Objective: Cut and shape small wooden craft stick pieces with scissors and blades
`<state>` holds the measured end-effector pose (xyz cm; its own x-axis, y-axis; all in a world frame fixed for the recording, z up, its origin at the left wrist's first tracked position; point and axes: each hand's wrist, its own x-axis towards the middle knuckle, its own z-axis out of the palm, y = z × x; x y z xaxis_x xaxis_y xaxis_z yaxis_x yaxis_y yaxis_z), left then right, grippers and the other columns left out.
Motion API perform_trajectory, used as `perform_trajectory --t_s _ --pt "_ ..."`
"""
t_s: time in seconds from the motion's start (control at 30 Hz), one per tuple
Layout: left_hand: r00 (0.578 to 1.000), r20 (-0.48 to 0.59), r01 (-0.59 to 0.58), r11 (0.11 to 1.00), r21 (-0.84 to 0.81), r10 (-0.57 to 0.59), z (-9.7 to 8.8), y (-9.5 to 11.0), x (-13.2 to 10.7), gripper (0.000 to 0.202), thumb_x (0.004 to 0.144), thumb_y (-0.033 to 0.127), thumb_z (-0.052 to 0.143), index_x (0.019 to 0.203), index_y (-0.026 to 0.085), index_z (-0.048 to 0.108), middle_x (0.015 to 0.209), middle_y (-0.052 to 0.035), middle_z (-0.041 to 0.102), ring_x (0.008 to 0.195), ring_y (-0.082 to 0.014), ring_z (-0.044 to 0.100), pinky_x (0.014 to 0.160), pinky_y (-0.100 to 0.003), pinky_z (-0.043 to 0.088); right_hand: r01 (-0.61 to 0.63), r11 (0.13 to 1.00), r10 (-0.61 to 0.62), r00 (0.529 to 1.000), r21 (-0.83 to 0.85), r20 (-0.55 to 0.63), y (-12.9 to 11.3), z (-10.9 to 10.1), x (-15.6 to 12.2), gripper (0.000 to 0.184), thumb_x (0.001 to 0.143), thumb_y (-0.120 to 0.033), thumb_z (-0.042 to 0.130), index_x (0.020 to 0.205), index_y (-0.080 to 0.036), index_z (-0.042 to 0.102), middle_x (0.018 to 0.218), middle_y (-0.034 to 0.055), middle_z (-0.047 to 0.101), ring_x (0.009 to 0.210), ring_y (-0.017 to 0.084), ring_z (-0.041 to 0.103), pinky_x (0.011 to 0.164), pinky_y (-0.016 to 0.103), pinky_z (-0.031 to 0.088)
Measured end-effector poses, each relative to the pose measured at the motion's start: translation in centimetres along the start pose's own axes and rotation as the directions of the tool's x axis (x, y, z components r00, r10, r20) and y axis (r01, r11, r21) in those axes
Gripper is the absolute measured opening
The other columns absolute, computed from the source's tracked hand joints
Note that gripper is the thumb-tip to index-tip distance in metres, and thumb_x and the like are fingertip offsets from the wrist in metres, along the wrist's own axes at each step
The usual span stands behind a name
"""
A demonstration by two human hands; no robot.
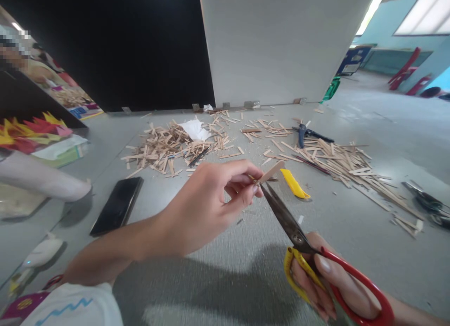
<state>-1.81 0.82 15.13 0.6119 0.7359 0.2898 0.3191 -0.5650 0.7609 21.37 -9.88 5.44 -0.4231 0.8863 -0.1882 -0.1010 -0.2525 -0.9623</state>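
The stick (pixel 274 170) is pale, flat and thin, with a rounded upper end; its lower end is hidden among the fingers. It sits above the tabletop (pixel 355 241), near the middle of the view, slanting up to the right, just above the tips of the scissors (pixel 291 227). These have dark blades, slightly parted, with one red handle and one yellow.

The left forearm reaches in from the lower left, past the phone (pixel 117 205), with the back of the left hand (pixel 214 194) towards the camera. The right hand (pixel 318 274) comes from the lower right, and the blades point up and to the left.

The left hand is closed in a pinch — thumb and fingertips on the stick. The right hand grips the scissors by the handles; whether the blades touch the stick, I cannot tell. Just beyond lie the yellow cutter (pixel 294 183) and, farther back, a pile (pixel 158 150) of wood pieces.
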Motion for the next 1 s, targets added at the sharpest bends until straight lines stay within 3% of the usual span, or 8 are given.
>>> perform_trajectory --t_s 0.2,0.4,0.67,0.87,1.0 --pt "1.000 -0.001 -0.010 1.000 0.017 0.010 0.05 -0.01 0.08 0.019 0.101 0.008 0.061 0.106 0.021 0.073 0.091 0.0048 0.083 0.082 -0.0107 0.079 0.076 -0.017 0.060 0.037 0.998 -0.030 0.990 -0.049 0.135 0.27 -0.54 0.49 0.079 0.094 -0.091 0.044 0.056 -0.022 0.051 0.040 -0.0044 0.045 0.026 0.005 0.035 0.039 0.021 0.034" --pt "0.999 0.018 -0.029 0.999 0.021 0.028 -0.14 0.03 0.09 0.022 0.102 0.007 0.058 0.103 0.021 0.074 0.089 0.0051 0.081 0.082 -0.0098 0.078 0.078 -0.016 0.059 0.013 1.000 -0.013 1.000 -0.024 0.007 -0.25 0.12 0.23 0.079 0.093 -0.091 0.049 0.054 -0.022 0.049 0.042 -0.0057 0.042 0.029 0.004 0.028 0.036 0.020 0.028" --pt "0.999 -0.007 -0.043 0.995 0.093 0.043 -0.27 0.19 0.14 0.020 0.100 0.008 0.060 0.106 0.021 0.075 0.090 0.0044 0.082 0.079 -0.0108 0.076 0.077 -0.017 0.060 0.098 0.992 -0.083 0.982 -0.081 0.168 -0.24 -0.40 0.55 0.081 0.100 -0.086 0.037 0.051 -0.023 0.046 0.036 -0.0049 0.037 0.026 0.005 0.034 0.037 0.019 0.030" --pt "1.000 -0.001 -0.009 0.996 0.085 0.009 -0.19 0.26 0.19 0.021 0.099 0.010 0.059 0.103 0.022 0.075 0.086 0.0027 0.081 0.077 -0.0136 0.076 0.074 -0.021 0.061 0.066 0.997 -0.064 0.997 -0.048 0.045 0.21 0.20 0.01 0.076 0.100 -0.083 0.044 0.053 -0.024 0.047 0.034 -0.0058 0.034 0.027 0.006 0.028 0.032 0.018 0.021" --pt "1.000 -0.003 -0.014 0.998 0.069 0.014 -0.14 -0.08 0.17 0.017 0.102 0.015 0.058 0.104 0.021 0.074 0.085 0.0021 0.080 0.077 -0.0133 0.076 0.073 -0.021 0.059 0.081 0.997 -0.081 0.996 -0.003 0.045 0.11 0.32 0.13 0.077 0.099 -0.082 0.052 0.050 -0.023 0.047 0.033 -0.0091 0.029 0.027 0.005 0.028 0.035 0.018 0.024"
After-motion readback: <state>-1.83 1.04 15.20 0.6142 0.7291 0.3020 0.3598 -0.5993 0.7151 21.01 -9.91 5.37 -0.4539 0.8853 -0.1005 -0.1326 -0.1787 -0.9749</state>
